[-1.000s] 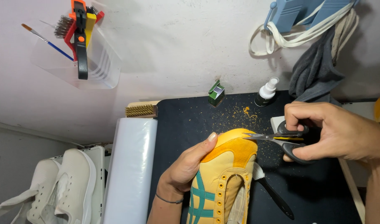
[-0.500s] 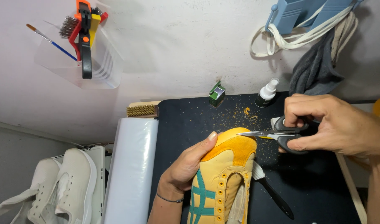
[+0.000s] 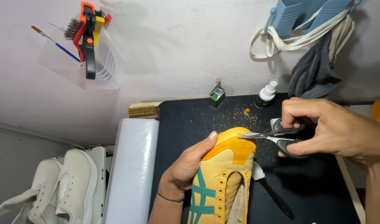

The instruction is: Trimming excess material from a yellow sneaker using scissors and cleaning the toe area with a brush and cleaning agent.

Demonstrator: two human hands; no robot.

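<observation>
The left hand (image 3: 190, 164) is gripping a yellow sneaker (image 3: 223, 174) with teal stripes and an orange suede toe. The right hand (image 3: 331, 128) is closing around grey-handled scissors (image 3: 273, 136), blades touching the toe.

Left hand (image 3: 190, 164) cupped, thumb raised, right hand (image 3: 331, 126) in closed grip, fingers curled

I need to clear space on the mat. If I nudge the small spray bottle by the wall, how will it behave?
The spray bottle stands upright, narrow and taller than wide, so it would probably tip rather than slide. Its round body would likely roll afterwards. It looks small and plastic, so probably light; the black mat may grip its base.
</observation>
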